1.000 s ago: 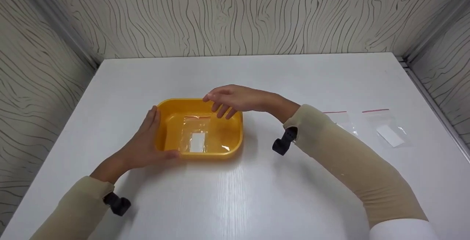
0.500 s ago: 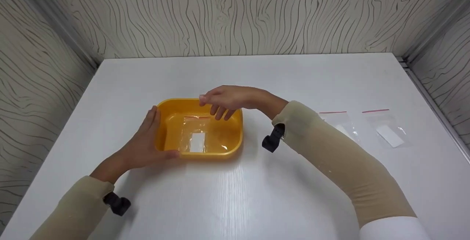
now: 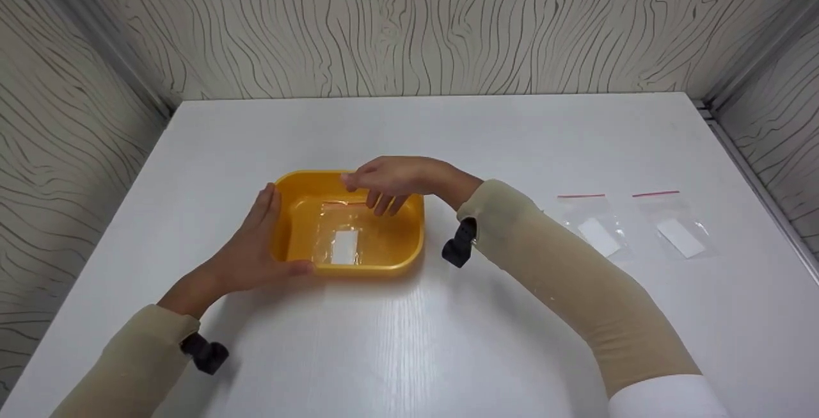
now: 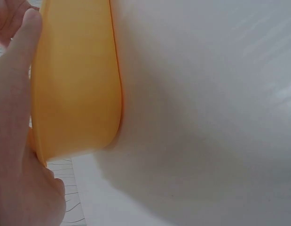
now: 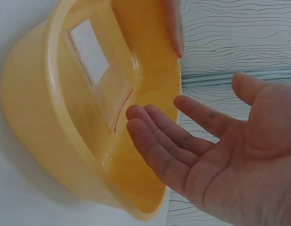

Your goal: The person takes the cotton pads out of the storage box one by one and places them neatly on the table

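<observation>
A yellow plastic tub (image 3: 365,271) stands on the white table. Its left end is held by my left hand (image 3: 246,253), with the thumb on the near rim and the fingers along the far corner. On the tub's floor lies a small clear zip bag (image 5: 91,52) with a red seal strip and a white label. My right hand (image 3: 391,178) hovers over the tub's far right part, holding nothing. In the right wrist view its fingers (image 5: 159,150) are loosely bent and spread above the bag.
Two more clear zip bags lie on the table at the right: one bag (image 3: 600,237) beside my right sleeve (image 3: 544,258), the other bag (image 3: 681,237) farther right. A patterned wall (image 3: 409,27) rises behind the table (image 3: 409,341).
My right hand and forearm have shifted left and the fingers dipped a little lower over the tub. The sleeve uncovers more of one bag at the right. My left hand and the tub stay put.
</observation>
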Tool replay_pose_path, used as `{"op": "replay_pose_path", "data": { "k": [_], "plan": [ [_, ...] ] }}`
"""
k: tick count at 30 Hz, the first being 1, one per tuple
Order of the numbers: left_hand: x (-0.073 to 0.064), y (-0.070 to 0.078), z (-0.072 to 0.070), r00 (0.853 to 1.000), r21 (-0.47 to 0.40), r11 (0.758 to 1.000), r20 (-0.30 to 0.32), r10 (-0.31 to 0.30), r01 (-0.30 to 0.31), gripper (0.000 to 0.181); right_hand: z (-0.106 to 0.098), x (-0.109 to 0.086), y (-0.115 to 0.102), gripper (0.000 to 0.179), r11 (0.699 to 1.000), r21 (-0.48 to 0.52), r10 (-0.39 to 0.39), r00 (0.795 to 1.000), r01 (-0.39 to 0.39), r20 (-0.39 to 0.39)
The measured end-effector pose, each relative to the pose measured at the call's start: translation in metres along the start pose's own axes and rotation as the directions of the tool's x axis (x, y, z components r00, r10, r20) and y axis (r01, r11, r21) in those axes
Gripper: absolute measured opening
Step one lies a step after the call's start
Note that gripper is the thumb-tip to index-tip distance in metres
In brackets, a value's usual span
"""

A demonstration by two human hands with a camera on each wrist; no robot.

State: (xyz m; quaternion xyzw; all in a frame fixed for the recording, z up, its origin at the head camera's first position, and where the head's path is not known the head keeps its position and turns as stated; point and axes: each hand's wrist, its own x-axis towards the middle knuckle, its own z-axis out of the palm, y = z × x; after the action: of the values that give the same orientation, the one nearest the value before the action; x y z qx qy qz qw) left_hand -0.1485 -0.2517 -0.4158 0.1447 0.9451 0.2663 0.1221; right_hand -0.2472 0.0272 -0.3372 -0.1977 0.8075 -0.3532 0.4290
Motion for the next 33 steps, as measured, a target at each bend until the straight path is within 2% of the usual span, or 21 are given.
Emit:
{"op": "replay_pose_path", "data": {
  "k": [7, 15, 24, 33],
  "plan": [
    [0.001, -0.001, 0.001, 0.999, -0.013, 0.999, -0.021, 0.028, -0.029, 0.137, 0.003, 0.010, 0.001, 0.062, 0.998, 0.019, 0.053, 0.999, -0.053, -0.011],
    [0.001, -0.001, 0.001, 1.000, 0.000, 1.000, -0.011, 0.017, -0.017, 0.138, 0.010, 0.020, 0.003, 0.064, 0.993, 0.008, 0.118, 0.993, -0.117, -0.033],
    [0.000, 0.002, 0.001, 1.000, -0.003, 1.000, -0.011, 0.016, -0.016, 0.138, 0.015, 0.027, 0.000, 0.069, 0.977, -0.051, 0.203, 0.976, -0.208, -0.077],
    [-0.001, 0.004, 0.000, 1.000, -0.001, 1.000, -0.004, 0.002, -0.002, 0.138, 0.023, 0.032, -0.004, 0.065, 0.982, -0.037, 0.179, 0.979, -0.183, -0.097]
  ]
}}
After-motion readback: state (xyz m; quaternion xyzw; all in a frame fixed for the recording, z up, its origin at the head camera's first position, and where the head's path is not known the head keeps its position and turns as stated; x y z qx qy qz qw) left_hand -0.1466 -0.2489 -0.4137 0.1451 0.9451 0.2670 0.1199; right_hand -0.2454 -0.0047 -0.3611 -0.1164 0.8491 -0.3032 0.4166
